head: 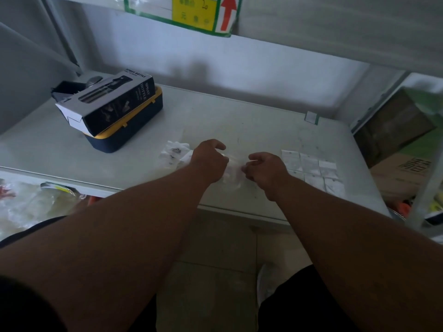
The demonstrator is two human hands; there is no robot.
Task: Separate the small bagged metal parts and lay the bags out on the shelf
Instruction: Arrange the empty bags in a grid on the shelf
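Observation:
Both my hands meet over the middle of the white shelf (239,121). My left hand (209,161) and my right hand (265,167) each pinch an edge of a clear strip of small bags (233,172) held between them. A loose pile of small bags with dark metal parts (175,153) lies just left of my left hand. To the right of my right hand, several small white bags (311,168) lie flat in rows on the shelf.
A black spray bottle box (107,101) rests on a navy and yellow case (129,130) at the shelf's left rear. Cardboard boxes (398,168) stand to the right past a shelf post. Plastic-wrapped goods (31,204) sit on the lower left level.

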